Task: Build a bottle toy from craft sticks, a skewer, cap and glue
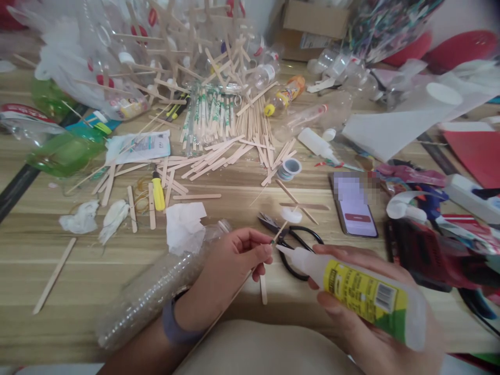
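Note:
Between the thumb and fingers of my left hand (238, 260) is a thin wooden skewer (282, 227), slanting up to the right, with a small white translucent disc (291, 214) near its upper end. A small dark band shows on the skewer by my fingertips. My right hand (363, 312) is wrapped round a white glue bottle (365, 294) with a yellow and green label. Its narrow nozzle points left and reaches close to the skewer at my fingertips; whether it touches I cannot tell. Black-handled scissors (299, 245) lie on the table just behind both hands.
A clear plastic bottle (144, 297) lies beside my left forearm. Beyond are scattered craft sticks (219, 159), a wire spool (289, 169), a yellow-handled screwdriver (158, 192) and a second glue bottle (318, 144). A phone (353, 205) lies to the right. Plastic bottles and stick constructions crowd the back.

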### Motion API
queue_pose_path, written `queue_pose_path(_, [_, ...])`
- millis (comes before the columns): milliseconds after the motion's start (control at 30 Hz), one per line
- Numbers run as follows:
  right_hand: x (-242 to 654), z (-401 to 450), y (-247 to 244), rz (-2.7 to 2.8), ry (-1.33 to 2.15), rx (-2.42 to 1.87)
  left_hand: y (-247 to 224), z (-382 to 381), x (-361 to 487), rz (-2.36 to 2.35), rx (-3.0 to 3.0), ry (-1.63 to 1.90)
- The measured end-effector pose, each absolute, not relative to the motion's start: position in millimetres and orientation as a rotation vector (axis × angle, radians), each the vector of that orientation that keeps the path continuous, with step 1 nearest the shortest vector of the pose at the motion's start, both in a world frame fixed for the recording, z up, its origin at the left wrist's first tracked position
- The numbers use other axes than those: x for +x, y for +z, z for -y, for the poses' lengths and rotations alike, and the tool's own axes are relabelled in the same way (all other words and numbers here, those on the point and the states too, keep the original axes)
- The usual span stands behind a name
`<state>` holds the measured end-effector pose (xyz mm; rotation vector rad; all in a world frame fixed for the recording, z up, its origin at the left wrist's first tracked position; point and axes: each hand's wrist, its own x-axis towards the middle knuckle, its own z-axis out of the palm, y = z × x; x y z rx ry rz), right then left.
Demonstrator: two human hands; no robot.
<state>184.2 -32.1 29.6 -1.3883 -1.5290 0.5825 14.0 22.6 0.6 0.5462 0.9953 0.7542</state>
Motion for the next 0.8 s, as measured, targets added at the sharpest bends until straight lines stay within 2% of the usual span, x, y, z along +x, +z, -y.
queue_pose_path(800, [173.9,32.6,35.7,1.498,0.531,-1.475,2.3,-21.2,15.4,-1.035,0.617,0.718])
